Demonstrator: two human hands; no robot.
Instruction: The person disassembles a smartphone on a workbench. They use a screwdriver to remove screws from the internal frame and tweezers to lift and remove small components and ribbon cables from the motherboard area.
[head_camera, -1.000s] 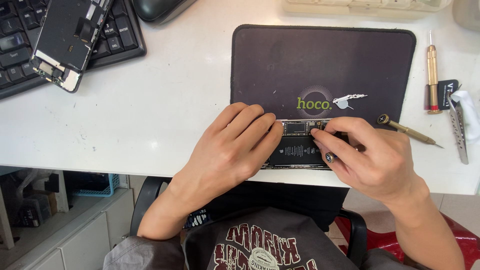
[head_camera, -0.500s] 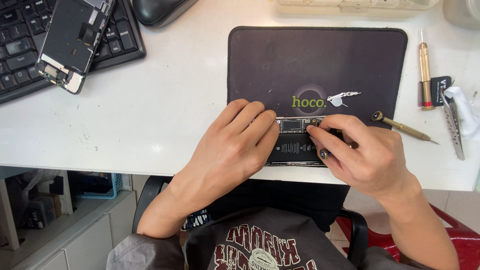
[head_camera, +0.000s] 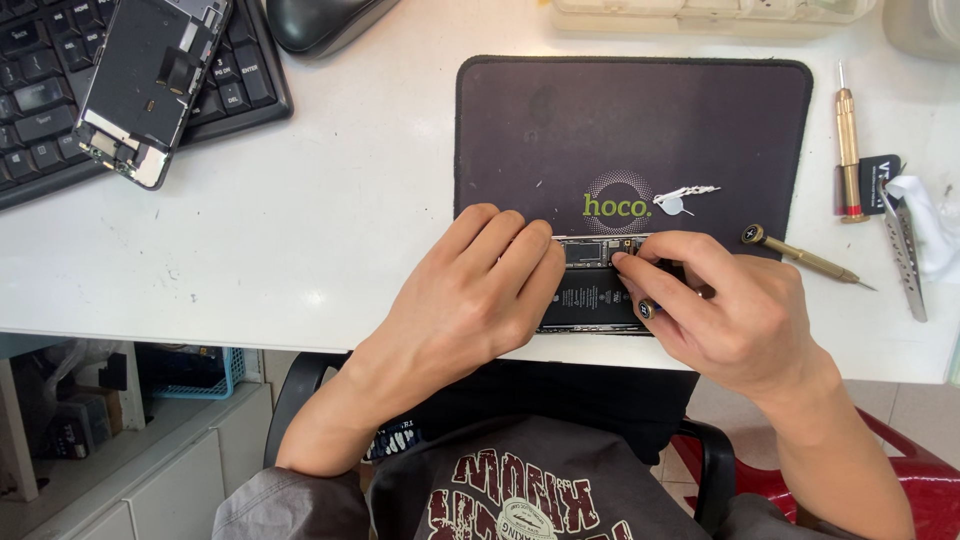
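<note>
1. The left hand (head_camera: 470, 290) lies flat, palm down, over the left part of an opened smartphone (head_camera: 592, 285), pinning it at the near edge of a dark work mat (head_camera: 630, 130); its grip is a press, the fingers spread and wrapped round nothing

2. The right hand (head_camera: 725, 315) has its grip closed on a small screwdriver (head_camera: 648, 308) – only the dark knurled end shows between the fingers, while the fingertips (head_camera: 622, 260) pinch down at the top edge of the phone's exposed interior

3. Against the two earlier views little has changed: both hands sit over the same spot on the phone, and the right fingertips have crept only slightly (the apparent slide of the mat comes from the head camera moving, not from the things themselves)

4. That steadiness reads as fine work at one point inside the phone – a judgement, since the tool tip is hidden under the fingers

5. Around them on the white surface (head_camera: 330, 220):
   - a detached phone screen (head_camera: 150, 85) lying face down across a black keyboard (head_camera: 245, 75)
   - a brass-coloured screwdriver (head_camera: 805, 257) just right of the right hand
   - another one with a red band (head_camera: 848, 140) standing apart by the mat's right edge
   - metal tweezers (head_camera: 905, 255) at the far right
   - a small white pin-like tool (head_camera: 680, 198) on the mat
</note>
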